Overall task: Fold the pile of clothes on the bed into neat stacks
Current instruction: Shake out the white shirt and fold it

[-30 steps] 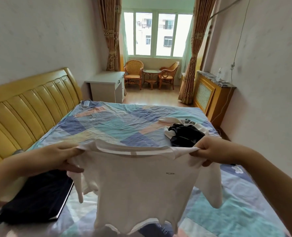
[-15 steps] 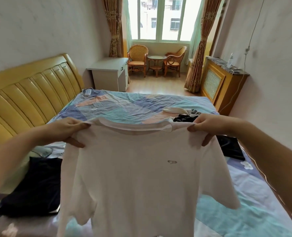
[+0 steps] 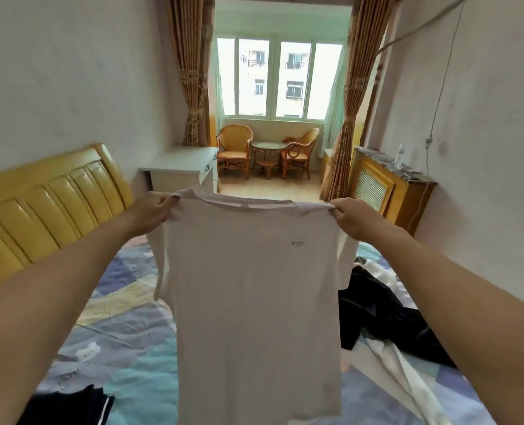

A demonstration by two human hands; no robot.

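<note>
White T-shirt point(image 3: 254, 302) held up by its shoulders above the bed point(image 3: 125, 332).

I see my left hand point(image 3: 150, 211) with fingers curled tight, pinching the left shoulder seam; my right hand point(image 3: 351, 217) grips the right shoulder the same way. The shirt hangs flat, front toward me. Unfolded dark and white clothes point(image 3: 383, 314) lie on the bed to the right, another dark garment point(image 3: 67, 406) at lower left.

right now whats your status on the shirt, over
Left hand and right hand pinch the white shirt at its shoulders. Shirt hangs unfolded over the bed. Dark clothes lie right.
</note>
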